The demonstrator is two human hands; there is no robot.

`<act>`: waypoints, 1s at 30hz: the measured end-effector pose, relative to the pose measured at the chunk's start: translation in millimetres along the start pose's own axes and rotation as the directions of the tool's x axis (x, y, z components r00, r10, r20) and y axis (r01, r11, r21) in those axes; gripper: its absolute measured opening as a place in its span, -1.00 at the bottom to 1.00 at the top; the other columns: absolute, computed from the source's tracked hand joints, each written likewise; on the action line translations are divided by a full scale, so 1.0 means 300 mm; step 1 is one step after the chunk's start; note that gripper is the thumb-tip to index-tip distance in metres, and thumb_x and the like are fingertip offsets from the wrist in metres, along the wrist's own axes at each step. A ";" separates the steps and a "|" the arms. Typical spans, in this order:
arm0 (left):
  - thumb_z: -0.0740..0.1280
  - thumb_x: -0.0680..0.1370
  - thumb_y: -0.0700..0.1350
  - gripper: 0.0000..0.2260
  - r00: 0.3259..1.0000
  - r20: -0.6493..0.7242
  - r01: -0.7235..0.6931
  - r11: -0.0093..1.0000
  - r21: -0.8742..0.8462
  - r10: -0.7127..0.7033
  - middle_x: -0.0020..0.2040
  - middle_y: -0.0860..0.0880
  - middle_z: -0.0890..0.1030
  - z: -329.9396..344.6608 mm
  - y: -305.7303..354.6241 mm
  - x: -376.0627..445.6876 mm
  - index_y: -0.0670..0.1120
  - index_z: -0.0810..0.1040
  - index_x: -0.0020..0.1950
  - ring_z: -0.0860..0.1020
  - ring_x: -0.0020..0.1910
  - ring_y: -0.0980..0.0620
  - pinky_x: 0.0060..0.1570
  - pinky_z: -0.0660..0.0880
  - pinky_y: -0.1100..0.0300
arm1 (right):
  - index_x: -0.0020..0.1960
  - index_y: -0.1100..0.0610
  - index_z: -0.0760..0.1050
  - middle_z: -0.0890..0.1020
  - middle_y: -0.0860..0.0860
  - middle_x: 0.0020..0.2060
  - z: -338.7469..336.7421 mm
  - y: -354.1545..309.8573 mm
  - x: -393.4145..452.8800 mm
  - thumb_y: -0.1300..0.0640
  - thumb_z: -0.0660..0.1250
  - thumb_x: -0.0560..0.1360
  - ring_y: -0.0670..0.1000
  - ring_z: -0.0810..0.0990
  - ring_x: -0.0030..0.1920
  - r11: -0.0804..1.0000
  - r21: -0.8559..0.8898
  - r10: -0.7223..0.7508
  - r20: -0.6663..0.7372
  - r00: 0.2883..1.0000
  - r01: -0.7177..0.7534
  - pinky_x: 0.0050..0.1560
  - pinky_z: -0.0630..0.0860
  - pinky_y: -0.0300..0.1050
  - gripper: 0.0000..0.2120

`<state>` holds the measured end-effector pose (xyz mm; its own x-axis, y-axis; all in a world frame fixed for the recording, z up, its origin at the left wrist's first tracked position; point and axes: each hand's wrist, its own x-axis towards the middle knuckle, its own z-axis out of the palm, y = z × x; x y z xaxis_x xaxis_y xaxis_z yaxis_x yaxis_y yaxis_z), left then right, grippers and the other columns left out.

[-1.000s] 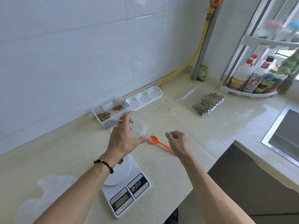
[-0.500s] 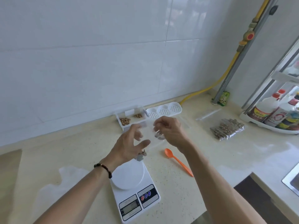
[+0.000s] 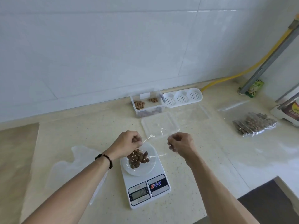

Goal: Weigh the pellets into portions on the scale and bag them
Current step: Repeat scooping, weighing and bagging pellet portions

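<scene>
Both hands have dropped from in front of the storage box to just above the scale since half a second ago, and a clear bag with pellets now hangs between them; the orange spoon that lay right of the scale is out of sight. Brown pellets point(image 3: 138, 159) sit bunched in the bottom of the transparent bag point(image 3: 155, 147), which hangs over the round white platform of the scale point(image 3: 145, 178); whether the bag rests on the platform or hangs just above it cannot be told. The left hand point(image 3: 129, 141) pinches the bag's left top edge with clenched fingers, a dark bead bracelet point(image 3: 105, 159) on its wrist. The right hand point(image 3: 180, 142) pinches the right top edge, fingers likewise closed on the film, so the bag's mouth is stretched between the two hands. The scale's display faces the person, its digits too blurred to read.

Beyond the hands a clear lid point(image 3: 159, 125) lies flat on the pale surface point(image 3: 80, 135). Behind it, against the tiled wall, stands a clear storage box point(image 3: 148, 104) holding more pellets, its white perforated insert point(image 3: 182, 97) beside it. Well off to the right lie filled bags point(image 3: 254, 125) of pellets. A stack of empty clear bags point(image 3: 74, 164) lies left of the scale.
</scene>
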<state>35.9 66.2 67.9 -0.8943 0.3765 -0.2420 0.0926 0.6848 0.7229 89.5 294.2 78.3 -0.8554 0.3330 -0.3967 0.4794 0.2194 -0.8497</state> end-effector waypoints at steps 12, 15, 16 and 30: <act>0.32 0.57 -0.07 -0.70 0.985 -0.144 -0.039 0.942 0.332 0.092 0.20 -0.05 0.57 0.088 -0.081 0.060 -0.12 0.53 0.28 0.46 0.22 -0.06 0.17 0.42 0.11 | 0.37 0.17 0.40 0.58 0.09 0.18 0.048 0.099 0.120 0.05 0.36 0.53 0.12 0.52 0.19 0.927 -0.375 -0.029 -0.091 0.995 -0.007 0.20 0.49 0.04 -0.54; 0.21 0.59 0.06 -0.62 0.970 -0.193 -0.058 0.912 0.407 0.148 0.22 -0.09 0.55 0.091 -0.117 0.005 -0.15 0.51 0.29 0.46 0.26 -0.12 0.18 0.45 0.03 | 0.42 0.16 0.36 0.49 0.13 0.32 0.065 0.095 0.084 0.01 0.28 0.58 0.15 0.36 0.33 0.821 -0.556 -0.207 -0.081 0.975 0.128 0.27 0.35 0.07 -0.54; 0.14 0.59 0.11 -0.57 0.964 -0.208 -0.058 0.900 0.432 0.163 0.22 -0.10 0.55 0.096 -0.131 -0.022 -0.15 0.50 0.29 0.45 0.28 -0.14 0.20 0.45 0.01 | 0.42 0.14 0.36 0.47 0.12 0.36 0.075 0.093 0.070 -0.01 0.27 0.58 0.15 0.34 0.36 0.781 -0.598 -0.268 -0.062 0.961 0.179 0.28 0.33 0.07 -0.54; -0.21 0.60 0.30 -0.31 0.980 -0.182 0.053 0.784 0.619 0.078 0.56 -0.13 0.17 0.231 -0.266 -0.327 -0.13 0.07 0.57 -0.03 0.57 -0.13 0.50 0.01 -0.19 | 0.59 0.05 0.06 0.02 0.04 0.60 0.202 0.144 -0.074 -0.26 -0.28 0.53 0.08 -0.07 0.59 0.366 -0.802 -0.435 0.303 0.848 0.473 0.54 -0.06 0.11 -0.27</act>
<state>146.5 17.8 -11.0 -0.9492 0.3084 -0.0633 0.2961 0.9428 0.1528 117.3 240.5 29.4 -0.9933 -0.0903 -0.0723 -0.0724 0.9728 -0.2201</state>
